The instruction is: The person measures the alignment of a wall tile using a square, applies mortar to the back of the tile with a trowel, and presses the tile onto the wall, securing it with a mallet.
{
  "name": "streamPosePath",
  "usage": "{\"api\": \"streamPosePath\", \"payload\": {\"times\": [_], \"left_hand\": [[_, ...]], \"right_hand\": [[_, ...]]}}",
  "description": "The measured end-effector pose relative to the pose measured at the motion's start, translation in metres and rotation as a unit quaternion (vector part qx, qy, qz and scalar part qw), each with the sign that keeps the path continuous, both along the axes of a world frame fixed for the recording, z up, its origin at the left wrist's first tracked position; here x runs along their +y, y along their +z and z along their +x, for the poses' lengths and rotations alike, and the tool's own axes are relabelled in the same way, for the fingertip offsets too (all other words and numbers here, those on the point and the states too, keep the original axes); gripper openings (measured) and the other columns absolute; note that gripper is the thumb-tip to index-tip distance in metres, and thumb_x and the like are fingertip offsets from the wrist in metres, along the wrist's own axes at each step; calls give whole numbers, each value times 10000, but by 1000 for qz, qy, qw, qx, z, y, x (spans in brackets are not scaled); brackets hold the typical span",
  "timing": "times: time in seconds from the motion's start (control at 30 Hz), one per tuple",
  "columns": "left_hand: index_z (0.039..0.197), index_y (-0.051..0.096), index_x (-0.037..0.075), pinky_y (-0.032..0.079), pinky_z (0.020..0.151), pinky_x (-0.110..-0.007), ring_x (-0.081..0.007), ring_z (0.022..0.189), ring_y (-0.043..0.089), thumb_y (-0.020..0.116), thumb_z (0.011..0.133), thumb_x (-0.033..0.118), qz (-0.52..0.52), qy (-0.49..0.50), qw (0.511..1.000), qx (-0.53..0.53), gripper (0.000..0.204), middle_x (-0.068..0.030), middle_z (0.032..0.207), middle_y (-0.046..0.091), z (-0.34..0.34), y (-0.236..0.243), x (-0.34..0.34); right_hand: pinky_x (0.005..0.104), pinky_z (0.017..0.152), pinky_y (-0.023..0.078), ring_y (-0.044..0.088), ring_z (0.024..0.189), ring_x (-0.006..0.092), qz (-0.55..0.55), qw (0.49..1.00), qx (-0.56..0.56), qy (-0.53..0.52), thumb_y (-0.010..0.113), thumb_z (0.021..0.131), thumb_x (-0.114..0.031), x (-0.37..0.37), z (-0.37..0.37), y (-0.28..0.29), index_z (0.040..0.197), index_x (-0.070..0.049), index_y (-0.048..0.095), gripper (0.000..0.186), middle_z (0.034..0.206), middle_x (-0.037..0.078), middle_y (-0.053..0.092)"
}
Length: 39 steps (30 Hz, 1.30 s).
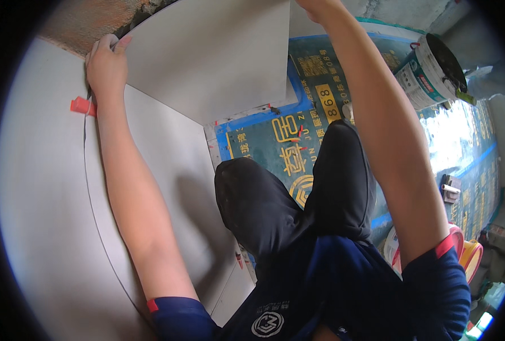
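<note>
Floor covered with blue-green printed protective sheet (298, 142), bright glare on right side. White bucket (431, 71) near rough wall; orange basin (471, 256) lower right.

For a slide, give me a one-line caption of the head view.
Both hands press a large grey wall tile, left hand beside a red clip, right hand at its top edge.

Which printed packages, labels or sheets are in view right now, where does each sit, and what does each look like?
Floor protection sheet: spread over the floor under the knees, teal-green with blue bands and yellow and white print.
Bucket label: wrapped around the white bucket lying tilted at upper right; white with green and red patches.
Shirt emblem: round white mark on the dark blue shirt, bottom centre.
No screens or signs visible.
</note>
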<state>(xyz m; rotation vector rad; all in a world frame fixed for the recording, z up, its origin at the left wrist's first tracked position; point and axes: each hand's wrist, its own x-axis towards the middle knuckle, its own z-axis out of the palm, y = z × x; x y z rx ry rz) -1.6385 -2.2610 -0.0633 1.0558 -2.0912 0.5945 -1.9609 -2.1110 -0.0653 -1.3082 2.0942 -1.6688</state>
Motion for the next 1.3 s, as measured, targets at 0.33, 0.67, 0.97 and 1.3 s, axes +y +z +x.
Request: {"api": "streamPosePath", "payload": {"times": [0.33,0.67,0.97,1.3], "left_hand": [[900,620,43,435,780,-431,-365,883,569,629,869,393,11,-11,1000,-19,351,-143,911,633,2,6,2],[875,630,68,427,824,-422,-333,905,546,673,843,320,11,13,999,46,258,-92,902,625,-6,-5,16],[909,637,54,424,825,-385,-291,896,549,694,831,304,40,43,995,86,267,-78,899,615,-9,0,29],[911,635,52,417,833,-399,-307,901,533,684,835,318,24,-17,996,88,281,-80,888,616,-8,-2,21]], "right_hand": [[333,732,447,545,785,170,-53,996,-31,63,610,908,-318,-9,-16,-11,966,4,653,330,810,89,634],[265,610,345,390,694,86,-130,991,-30,-6,554,958,-329,-6,8,-27,834,-21,566,332,709,-29,453],[278,537,269,316,614,68,-409,905,-8,-114,461,1011,-340,-73,11,-27,665,-63,470,444,637,-77,369],[382,584,369,465,613,204,-259,946,15,-196,457,975,-411,-68,1,-28,728,45,547,526,609,117,496]]}}
